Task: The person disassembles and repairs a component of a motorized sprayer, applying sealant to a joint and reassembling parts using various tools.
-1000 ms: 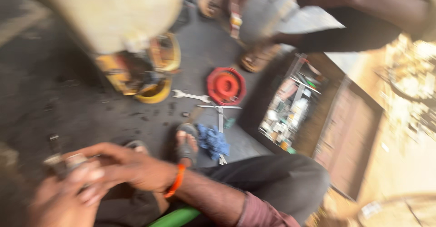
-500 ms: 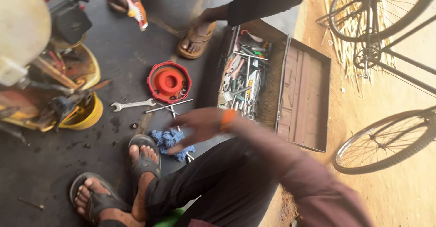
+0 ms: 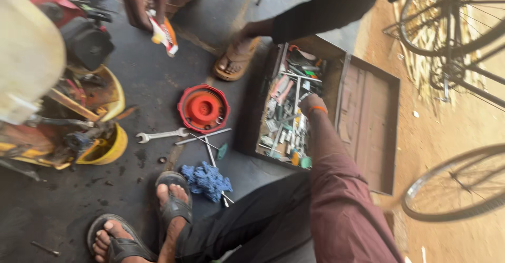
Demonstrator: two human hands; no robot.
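Reaching into the toolbox (image 3: pixel 368 110), the right hand (image 3: pixel 310 105) lay among the loose tools (image 3: pixel 286 121); its finger posture could not be told, left hand unseen. Sharp, jumbled metal could nick fingers, judging by the clutter. A spanner (image 3: pixel 160 135) lay left of the toolbox.

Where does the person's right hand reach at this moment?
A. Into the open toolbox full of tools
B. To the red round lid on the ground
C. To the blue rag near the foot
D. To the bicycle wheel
A: the right hand, with an orange band at the wrist, is over the tools inside the open toolbox, away from the red lid and blue rag.
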